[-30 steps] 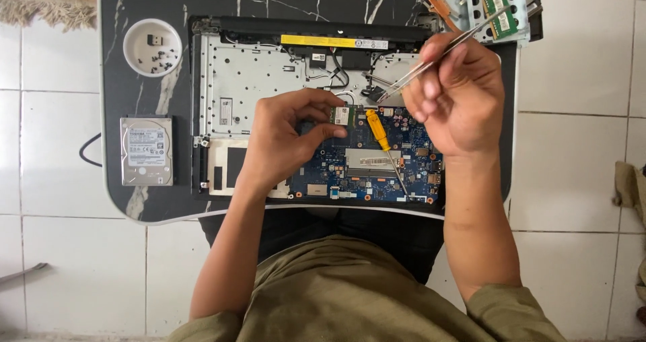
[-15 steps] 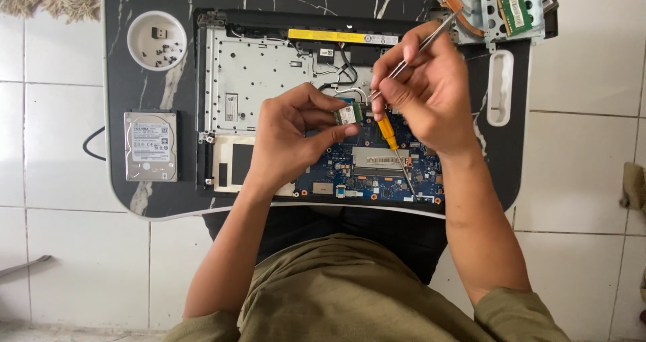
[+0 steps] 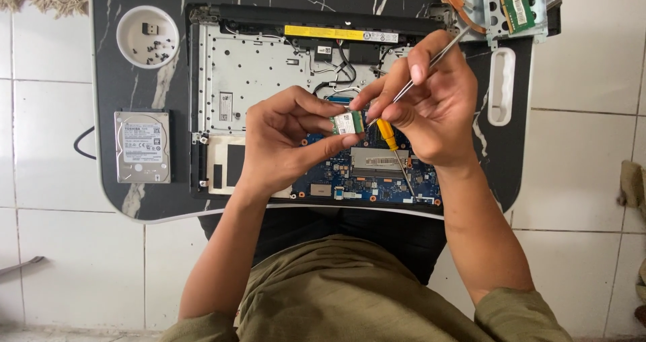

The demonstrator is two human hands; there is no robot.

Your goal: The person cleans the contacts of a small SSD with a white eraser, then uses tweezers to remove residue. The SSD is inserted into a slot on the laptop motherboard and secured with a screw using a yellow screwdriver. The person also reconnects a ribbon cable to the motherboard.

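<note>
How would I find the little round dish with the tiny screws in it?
Start at the opened laptop on the black marbled lap table. Look past its left edge, to the far left corner: the white round dish sits there, above the silver hard drive. It is the only round thing, speckled with small dark screws.

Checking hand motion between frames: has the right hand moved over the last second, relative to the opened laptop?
Yes. The right hand has shifted left, from above the laptop's right edge toward its middle, meeting the left hand at the small green card.
</note>
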